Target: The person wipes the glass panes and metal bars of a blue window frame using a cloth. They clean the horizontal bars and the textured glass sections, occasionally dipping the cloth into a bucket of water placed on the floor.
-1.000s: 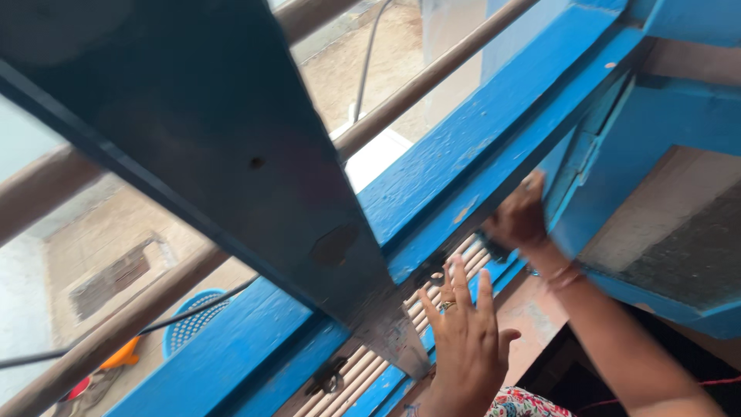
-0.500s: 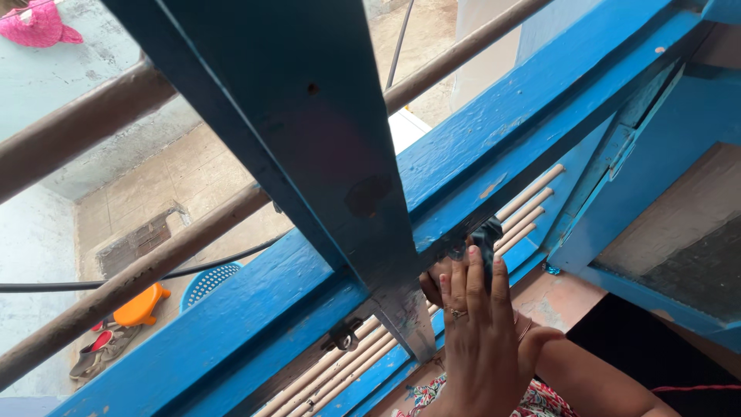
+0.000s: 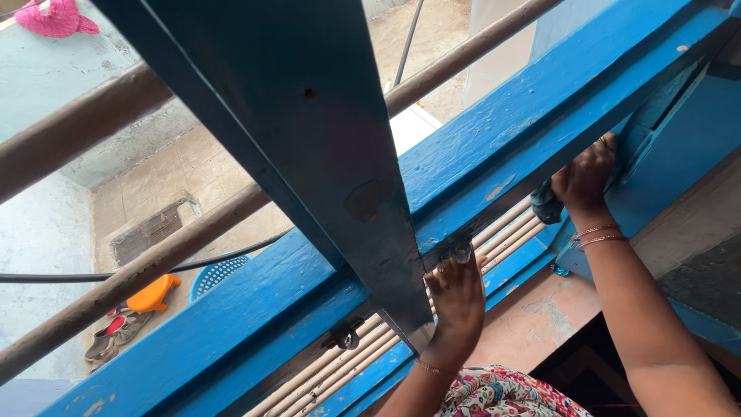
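The left hand (image 3: 457, 297) reaches up under the blue window frame (image 3: 494, 147), fingers curled about a small metal latch (image 3: 461, 252) at the frame's lower edge; whether the grip is pinched tight I cannot tell. Off to its right and higher, the right hand (image 3: 584, 179) closes its grip on a dark cloth (image 3: 545, 205), pressed against the frame. Pale horizontal bars (image 3: 509, 228) run between the two hands.
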